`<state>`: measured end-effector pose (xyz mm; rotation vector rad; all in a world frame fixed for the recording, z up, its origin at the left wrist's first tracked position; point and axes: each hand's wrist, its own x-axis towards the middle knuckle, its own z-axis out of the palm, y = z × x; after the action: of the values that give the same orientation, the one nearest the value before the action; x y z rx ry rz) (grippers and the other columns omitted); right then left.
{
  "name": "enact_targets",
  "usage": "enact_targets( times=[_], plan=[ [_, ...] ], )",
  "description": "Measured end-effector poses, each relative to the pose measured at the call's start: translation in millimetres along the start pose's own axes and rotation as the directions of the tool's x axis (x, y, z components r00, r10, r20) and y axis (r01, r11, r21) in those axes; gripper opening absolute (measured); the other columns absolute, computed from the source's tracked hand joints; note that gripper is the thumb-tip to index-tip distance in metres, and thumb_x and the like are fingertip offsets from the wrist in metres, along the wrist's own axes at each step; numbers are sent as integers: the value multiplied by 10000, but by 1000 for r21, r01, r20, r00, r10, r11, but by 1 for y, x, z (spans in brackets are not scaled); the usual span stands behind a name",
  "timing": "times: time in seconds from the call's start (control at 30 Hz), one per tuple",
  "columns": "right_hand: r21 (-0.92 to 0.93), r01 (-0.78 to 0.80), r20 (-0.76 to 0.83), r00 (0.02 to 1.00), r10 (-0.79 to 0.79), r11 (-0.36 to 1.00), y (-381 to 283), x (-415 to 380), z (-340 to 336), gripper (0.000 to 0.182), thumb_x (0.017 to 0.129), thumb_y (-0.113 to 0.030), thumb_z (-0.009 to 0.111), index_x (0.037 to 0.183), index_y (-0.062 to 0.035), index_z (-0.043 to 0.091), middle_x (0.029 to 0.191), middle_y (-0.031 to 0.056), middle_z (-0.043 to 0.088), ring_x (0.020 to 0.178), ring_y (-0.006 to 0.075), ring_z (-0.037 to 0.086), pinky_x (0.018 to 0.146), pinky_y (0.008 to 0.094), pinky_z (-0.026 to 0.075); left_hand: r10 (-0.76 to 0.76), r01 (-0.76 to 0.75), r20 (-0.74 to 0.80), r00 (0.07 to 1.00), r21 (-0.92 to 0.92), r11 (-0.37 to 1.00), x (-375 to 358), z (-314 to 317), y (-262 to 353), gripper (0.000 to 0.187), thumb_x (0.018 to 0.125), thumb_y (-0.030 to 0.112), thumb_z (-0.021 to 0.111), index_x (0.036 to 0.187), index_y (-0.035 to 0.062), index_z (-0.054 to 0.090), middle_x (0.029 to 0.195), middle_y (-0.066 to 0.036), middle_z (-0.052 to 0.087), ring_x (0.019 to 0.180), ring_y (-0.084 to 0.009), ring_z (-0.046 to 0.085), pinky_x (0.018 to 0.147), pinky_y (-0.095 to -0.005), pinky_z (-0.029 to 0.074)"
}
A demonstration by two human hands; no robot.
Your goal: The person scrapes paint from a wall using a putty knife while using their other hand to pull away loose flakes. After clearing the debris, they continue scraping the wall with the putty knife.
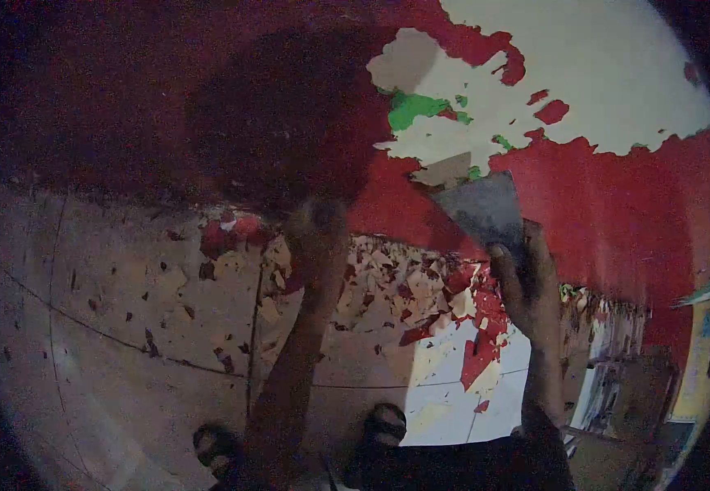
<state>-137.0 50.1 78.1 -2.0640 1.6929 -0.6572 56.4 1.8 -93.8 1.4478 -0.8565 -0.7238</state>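
Observation:
My right hand (527,270) is closed round a broad-bladed paint scraper (486,209), its thumb along the near side of the tool. The blade's wide edge meets the red wall (608,213), just below a bared white patch (600,74) with ragged edges. Small bits of green paint (416,109) show along that patch. To the left, my left hand (317,225) is raised at the lower part of the wall in deep shadow, its fingers lost in the dark.
Red and pale paint flakes (387,282) litter the tiled floor (142,303) along the wall's foot. My sandalled feet (386,423) stand on the tiles. Dark, cluttered items (617,385) and a yellow structure (703,352) are at the right. A large shadow falls across the wall's left side.

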Motion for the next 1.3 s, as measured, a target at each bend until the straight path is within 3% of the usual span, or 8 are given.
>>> enact_targets(
  times=[0.13,0.2,0.3,0.43,0.8,0.97,1.17,1.3],
  plan=[
    [-11,-39,11,999,40,999,1,3,4,210,935,-128,510,1125,-50,463,781,71,540,679,93,486,593,268,416,-12,-9,217,976,99,995,-11,-15,26,287,885,276,550,810,1,583,715,-124,569,689,-185,558,643,-369,439],
    [-52,-39,-2,999,39,998,-3,8,8,212,933,-139,519,1121,-56,468,761,92,548,670,99,501,587,281,424,315,-321,-80,946,-78,944,-1,-2,46,323,906,295,531,777,3,581,679,-104,570,655,-184,557,625,-371,432],
    [-130,9,-12,1000,-10,991,-12,12,10,215,929,-151,531,1116,-59,476,743,115,562,653,114,528,572,302,434,6,-25,360,933,48,999,18,-18,80,243,902,207,529,1116,104,580,923,-100,608,809,-250,578,737,-374,464],
    [-146,61,-24,998,-65,987,-15,12,12,224,927,-151,534,1121,-54,479,771,126,585,658,142,562,577,317,447,139,-80,131,982,-378,922,24,13,63,336,880,333,587,769,22,653,602,-65,579,521,-142,519,537,-319,424],
    [-98,32,-4,999,-32,995,-10,8,9,253,914,-140,529,1149,-69,470,789,175,642,666,291,661,584,376,496,-332,420,264,906,-665,617,12,-2,105,208,812,231,652,791,25,659,650,-19,605,419,-72,396,401,-244,322],
    [-88,30,8,1000,-29,996,-4,5,9,229,930,-136,519,1136,-53,465,777,106,606,657,142,574,592,310,460,-366,478,309,878,-620,623,18,0,101,185,802,204,648,833,22,650,651,-21,580,453,-73,404,430,-242,343],
    [-209,99,-56,992,-113,973,6,-1,7,223,929,-129,516,1133,-52,470,778,95,601,677,128,562,609,304,453,-459,533,288,840,-590,607,10,11,92,224,827,256,616,724,63,567,618,1,516,477,-98,392,465,-262,308],
    [-108,27,-26,999,-30,994,-2,-1,3,221,926,-117,518,1131,-47,473,797,98,596,689,139,554,623,307,451,-304,434,337,891,-435,789,-22,13,33,303,856,311,577,675,84,493,674,-11,527,479,-105,384,467,-269,280]
  ],
)
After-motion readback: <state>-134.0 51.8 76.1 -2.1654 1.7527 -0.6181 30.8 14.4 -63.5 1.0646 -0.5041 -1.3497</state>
